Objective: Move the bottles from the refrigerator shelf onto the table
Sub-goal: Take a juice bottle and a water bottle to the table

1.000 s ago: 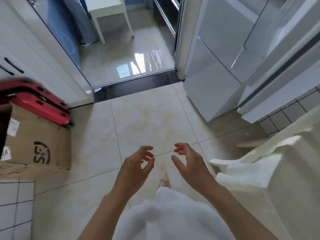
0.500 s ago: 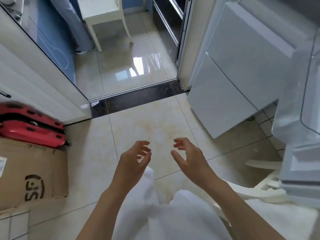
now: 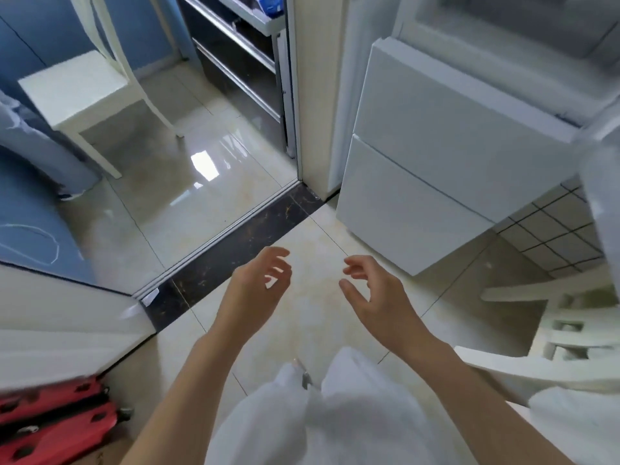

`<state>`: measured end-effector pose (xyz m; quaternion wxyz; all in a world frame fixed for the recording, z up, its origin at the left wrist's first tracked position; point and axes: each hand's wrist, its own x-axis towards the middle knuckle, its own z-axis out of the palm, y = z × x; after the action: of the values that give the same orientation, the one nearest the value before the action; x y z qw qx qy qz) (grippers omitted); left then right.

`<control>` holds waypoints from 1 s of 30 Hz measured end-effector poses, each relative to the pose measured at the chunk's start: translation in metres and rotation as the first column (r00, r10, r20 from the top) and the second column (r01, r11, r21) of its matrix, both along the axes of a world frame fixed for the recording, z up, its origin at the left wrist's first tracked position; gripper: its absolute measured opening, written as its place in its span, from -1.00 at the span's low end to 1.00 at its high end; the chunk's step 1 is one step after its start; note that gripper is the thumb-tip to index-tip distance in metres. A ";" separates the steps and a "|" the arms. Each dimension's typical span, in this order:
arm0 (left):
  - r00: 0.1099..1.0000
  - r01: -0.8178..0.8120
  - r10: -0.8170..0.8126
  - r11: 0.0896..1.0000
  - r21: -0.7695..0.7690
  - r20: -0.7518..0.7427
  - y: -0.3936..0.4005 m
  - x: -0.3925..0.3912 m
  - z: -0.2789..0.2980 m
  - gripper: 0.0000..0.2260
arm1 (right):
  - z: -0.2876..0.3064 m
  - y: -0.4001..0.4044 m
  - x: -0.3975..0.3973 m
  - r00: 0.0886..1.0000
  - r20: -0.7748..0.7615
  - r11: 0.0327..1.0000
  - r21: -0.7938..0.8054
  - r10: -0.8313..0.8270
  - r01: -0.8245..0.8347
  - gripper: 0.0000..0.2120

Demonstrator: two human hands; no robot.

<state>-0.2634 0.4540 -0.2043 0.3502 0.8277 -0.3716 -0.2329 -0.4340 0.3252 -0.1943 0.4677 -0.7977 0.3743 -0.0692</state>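
White refrigerator beyond empty hands, red case low-left.

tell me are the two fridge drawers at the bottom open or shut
Shut. Both white fridge drawers sit flush, with only a thin seam between them. Both hands are empty, fingers spread, away from them.

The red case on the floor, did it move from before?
Cannot tell. The red case sits lower in the picture now, but so does the dark doorway strip beside it, so the head camera turned.
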 end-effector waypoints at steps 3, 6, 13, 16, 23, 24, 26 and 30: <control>0.997 0.048 -0.049 0.999 -0.019 -0.052 -0.046 0.030 0.003 -0.74 | 0.008 -0.032 0.020 0.994 0.022 0.994 -0.011 -0.110 0.111 -0.71; 0.992 0.093 -0.098 0.994 -0.061 -0.081 -0.102 0.054 0.007 -0.76 | 0.016 -0.075 0.037 0.974 0.058 0.976 -0.022 -0.217 0.219 -0.72; 0.981 0.176 -0.188 0.968 -0.177 -0.054 -0.245 0.089 0.029 -0.81 | 0.038 -0.194 0.071 0.914 0.157 0.919 -0.071 -0.375 0.389 -0.74; 0.966 0.218 -0.244 0.946 -0.240 -0.082 -0.309 0.098 0.044 -0.80 | 0.053 -0.247 0.082 0.887 0.197 0.889 -0.116 -0.417 0.443 -0.73; 0.922 0.345 -0.384 0.880 -0.327 -0.059 -0.420 0.108 0.066 -0.74 | 0.083 -0.326 0.096 0.796 0.300 0.808 -0.116 -0.526 0.578 -0.69; 0.912 0.363 -0.406 0.864 -0.349 -0.058 -0.436 0.110 0.070 -0.73 | 0.087 -0.338 0.099 0.779 0.318 0.793 -0.119 -0.540 0.598 -0.69; 0.893 0.397 -0.447 0.838 -0.375 -0.053 -0.466 0.114 0.076 -0.74 | 0.094 -0.361 0.103 0.749 0.345 0.760 -0.134 -0.566 0.636 -0.68; 0.848 0.471 -0.529 0.779 -0.414 -0.031 -0.519 0.121 0.089 -0.77 | 0.106 -0.400 0.111 0.688 0.402 0.689 -0.170 -0.604 0.704 -0.66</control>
<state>-0.1424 -0.0649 -0.1152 0.4595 0.5929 -0.5903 -0.2982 -0.3235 -0.0744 -0.0886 0.3323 -0.6494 0.5418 -0.4174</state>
